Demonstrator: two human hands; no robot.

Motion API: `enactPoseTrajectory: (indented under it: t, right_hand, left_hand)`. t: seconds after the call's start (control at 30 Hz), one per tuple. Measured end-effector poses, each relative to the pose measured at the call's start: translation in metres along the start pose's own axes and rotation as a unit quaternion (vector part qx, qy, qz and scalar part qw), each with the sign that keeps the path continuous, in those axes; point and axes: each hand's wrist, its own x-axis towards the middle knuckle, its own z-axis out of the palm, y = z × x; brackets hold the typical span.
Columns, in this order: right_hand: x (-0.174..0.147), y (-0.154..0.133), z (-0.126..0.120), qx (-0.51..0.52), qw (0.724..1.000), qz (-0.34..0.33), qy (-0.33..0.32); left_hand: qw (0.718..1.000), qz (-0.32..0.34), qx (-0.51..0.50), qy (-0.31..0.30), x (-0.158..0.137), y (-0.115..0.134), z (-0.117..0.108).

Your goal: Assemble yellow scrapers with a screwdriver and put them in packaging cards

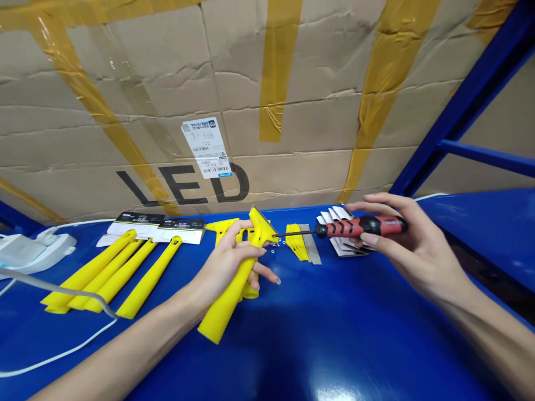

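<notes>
My left hand [228, 259] is closed around a yellow scraper [232, 295], whose wide head points up and whose handle slants down toward me. In my right hand [412, 242] is a red and black screwdriver [359, 226], held level between thumb and fingers. Its thin shaft reaches left to the scraper's head, and the tip meets it near the neck. Small screws or nuts [273, 245] lie just below that spot. Behind my left hand are more yellow scraper parts [221, 229], partly hidden. Yellow plates [296, 242] and flat metal blades [311, 248] lie under the shaft.
Yellow handles [150, 278] lie on the blue shelf [292, 345] at left, near printed header cards [179, 229]. Folded white papers [340, 245] sit by my right hand. A power strip [37, 256] and white cable occupy the far left. A taped cardboard box [313, 83] stands behind.
</notes>
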Motion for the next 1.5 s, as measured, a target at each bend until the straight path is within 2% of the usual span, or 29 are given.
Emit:
enactPoseTrajectory:
  t: [0.13, 0.23, 0.37, 0.43, 0.53, 0.6, 0.7, 0.83, 0.93, 1.03, 1.17, 1.37, 1.5]
  right_hand:
    - [0.000, -0.004, -0.001, -0.021, 1.000, 0.009, -0.003]
    - [0.000, -0.006, -0.001, -0.021, 1.000, -0.007, 0.014]
    - [0.000, -0.007, 0.000, -0.066, 0.998, 0.015, 0.007]
    - [0.000, -0.006, 0.000, -0.065, 0.998, -0.004, 0.005]
    - [-0.001, -0.005, 0.001, -0.032, 0.999, -0.003, 0.007]
    - [-0.001, -0.006, 0.002, -0.044, 0.999, 0.011, 0.012]
    - [-0.001, -0.007, 0.003, -0.050, 0.998, -0.018, 0.017]
    - [-0.001, -0.008, 0.004, -0.071, 0.997, -0.001, 0.027]
    - [-0.002, -0.009, 0.005, -0.062, 0.997, -0.030, 0.025]
    - [-0.004, -0.012, 0.008, -0.051, 0.999, -0.010, 0.010]
    - [-0.005, -0.014, 0.008, -0.072, 0.997, -0.001, 0.038]
    - [-0.001, -0.009, 0.001, -0.004, 0.996, -0.012, 0.084]
    - [0.000, -0.008, 0.002, 0.046, 0.994, -0.004, 0.101]
  left_hand:
    - [1.000, -0.002, 0.002, 0.001, -0.001, 0.001, 0.003]
    - [1.000, 0.005, -0.001, 0.006, -0.001, 0.002, 0.003]
    - [1.000, 0.021, 0.004, 0.007, 0.000, 0.003, 0.002]
    - [1.000, 0.020, 0.003, 0.013, 0.000, 0.004, 0.002]
    - [1.000, 0.007, 0.000, 0.013, 0.000, 0.004, 0.003]
    - [1.000, -0.009, -0.009, 0.015, -0.001, 0.005, 0.004]
    - [0.999, -0.033, -0.024, 0.023, -0.001, 0.006, 0.006]
    - [0.998, -0.047, -0.024, 0.039, -0.003, 0.007, 0.007]
    - [0.997, -0.056, -0.025, 0.045, -0.002, 0.007, 0.006]
    - [0.996, -0.072, -0.034, 0.045, -0.001, 0.007, 0.006]
    - [0.995, -0.082, -0.039, 0.051, 0.001, 0.006, 0.006]
    - [0.993, -0.109, -0.022, 0.036, 0.002, 0.003, 0.001]
    - [0.995, -0.102, -0.002, 0.019, -0.001, 0.001, 0.002]
